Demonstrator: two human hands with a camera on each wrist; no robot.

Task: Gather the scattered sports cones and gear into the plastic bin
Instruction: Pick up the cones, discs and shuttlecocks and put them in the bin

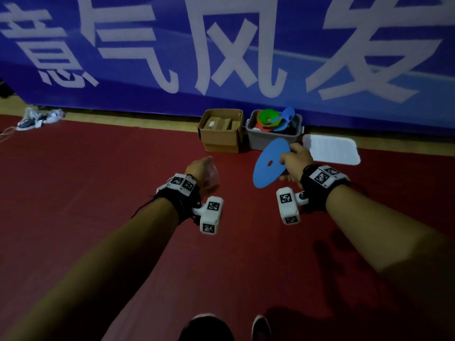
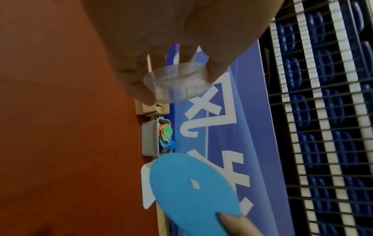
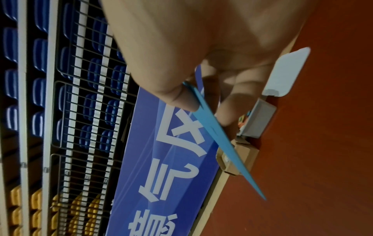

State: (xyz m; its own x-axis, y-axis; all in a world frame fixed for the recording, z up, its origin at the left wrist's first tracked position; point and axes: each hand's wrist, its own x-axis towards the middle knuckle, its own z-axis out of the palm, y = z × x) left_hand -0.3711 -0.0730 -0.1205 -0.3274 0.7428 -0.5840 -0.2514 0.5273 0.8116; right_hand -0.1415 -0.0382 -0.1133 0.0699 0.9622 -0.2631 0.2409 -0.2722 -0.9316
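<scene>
Red floor point(image 1: 98, 193) runs wide and bare to the grey bin point(image 1: 273, 137), which sits against the banner point(image 1: 221, 45) between a cardboard box point(image 1: 221, 130) and its white lid point(image 1: 332, 148), already holding coloured discs. Carrying looks like the step in hand: the right hand point(image 1: 295, 161) pinches a blue disc point(image 1: 269, 166); the left hand point(image 1: 203, 174) grips a clear cup point(image 2: 175, 82). Next, each must clear the bin's rim before release.
</scene>
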